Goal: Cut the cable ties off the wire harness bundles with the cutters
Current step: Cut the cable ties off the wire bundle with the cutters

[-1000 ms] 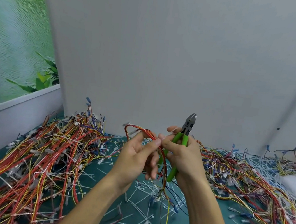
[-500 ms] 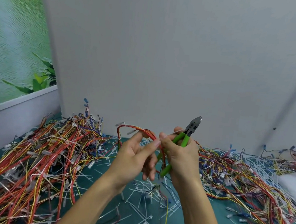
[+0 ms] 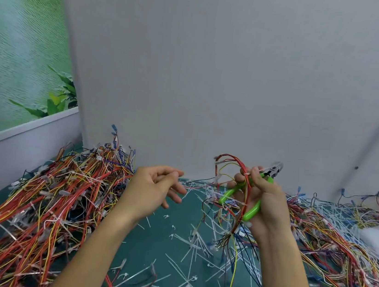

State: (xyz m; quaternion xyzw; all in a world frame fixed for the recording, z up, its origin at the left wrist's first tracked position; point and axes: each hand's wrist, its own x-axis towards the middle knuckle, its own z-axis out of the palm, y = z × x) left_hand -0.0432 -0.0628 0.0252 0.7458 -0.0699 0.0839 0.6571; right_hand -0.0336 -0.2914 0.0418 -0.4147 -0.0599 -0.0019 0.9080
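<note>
My right hand [image 3: 265, 201] grips the green-handled cutters [image 3: 252, 201], their grey jaws pointing up and right. The same hand also holds a small wire harness bundle [image 3: 240, 171] of red, yellow and black wires, which loops above the fingers and hangs down below the handles. My left hand [image 3: 156, 184] hovers to the left of it, apart from the bundle, fingers loosely spread and holding nothing.
A big heap of red, orange and yellow harness wires [image 3: 39, 196] covers the left of the green table [image 3: 170, 244]. Another heap [image 3: 339, 240] lies to the right. Cut white cable ties [image 3: 180, 277] litter the middle. A grey wall stands close behind.
My left hand has let go of the bundle and moved left. The right hand now holds both bundle and cutters, and the view has shifted so they sit further right.
</note>
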